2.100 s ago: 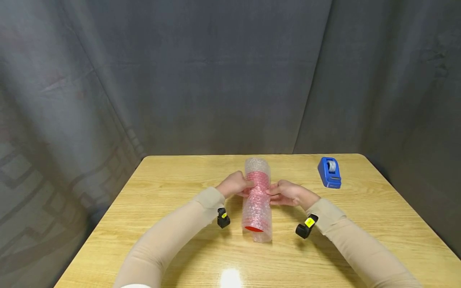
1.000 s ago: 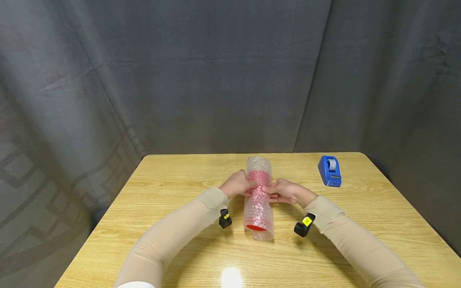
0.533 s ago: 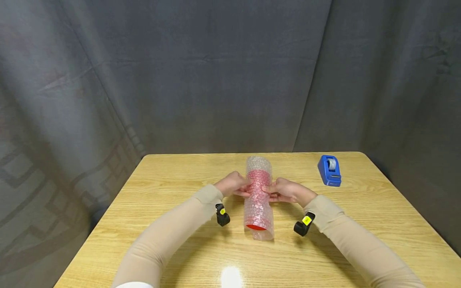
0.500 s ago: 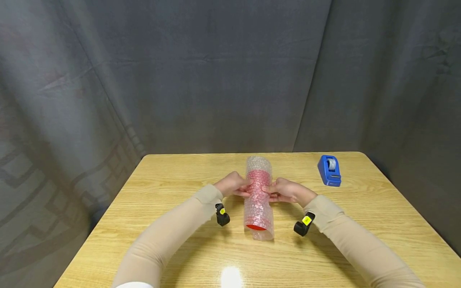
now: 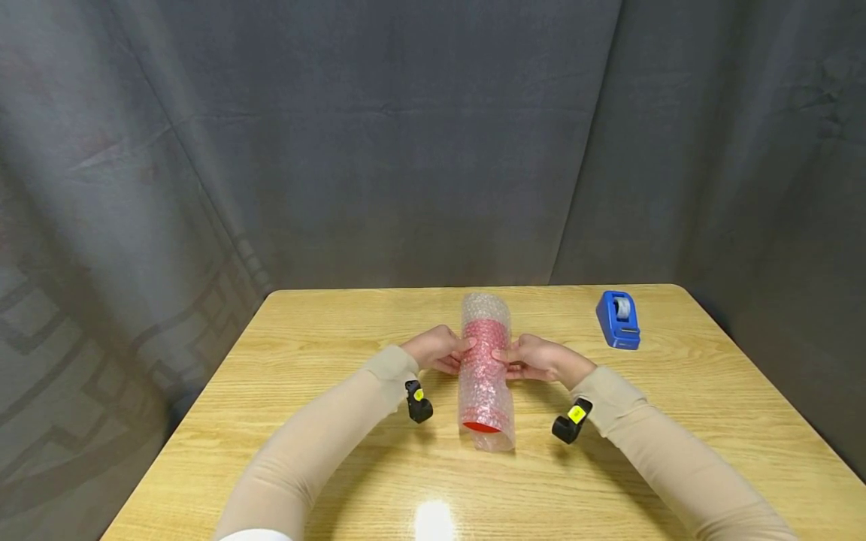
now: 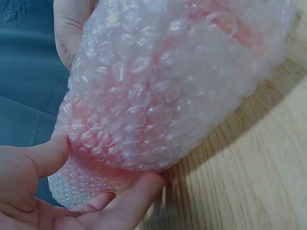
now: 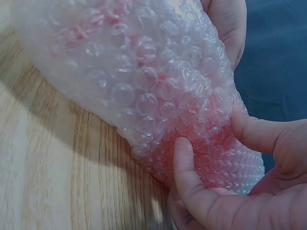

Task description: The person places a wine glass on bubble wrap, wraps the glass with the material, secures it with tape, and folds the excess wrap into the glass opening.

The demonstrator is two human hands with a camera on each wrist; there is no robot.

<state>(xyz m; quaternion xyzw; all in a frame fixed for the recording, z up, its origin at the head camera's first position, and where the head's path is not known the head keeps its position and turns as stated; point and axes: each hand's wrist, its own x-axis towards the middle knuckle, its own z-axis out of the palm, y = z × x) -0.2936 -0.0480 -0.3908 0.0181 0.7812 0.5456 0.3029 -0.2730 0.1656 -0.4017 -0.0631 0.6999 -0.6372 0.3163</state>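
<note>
Bkgd: gray curtain (image 5: 406, 150) behind wood table (image 5: 325, 323)
L hand (image 5: 436, 350): thumb + fingers gripping bubble-wrapped roll (image 5: 484, 379)
Roll pos: mid-table btwn hands; prob. best w/ light, even squeeze so it stays snug
R hand (image 5: 539, 359): thumb + fingers holding R side
Tape disp. (image 5: 619, 327): far R

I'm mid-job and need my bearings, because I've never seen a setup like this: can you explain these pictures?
There is no robot here, just a person's two bare hands. The wide picture comes from a camera on the head, looking forward and down. The two close-ups come from a camera on each wrist. The left hand and right hand hold a bubble-wrapped roll from its two sides; something red shows through the wrap. Whether the roll rests fully on the wooden table is hard to tell. Farther back on the right, a blue tape dispenser stands on the table, untouched. Behind hangs a grey curtain.
</note>
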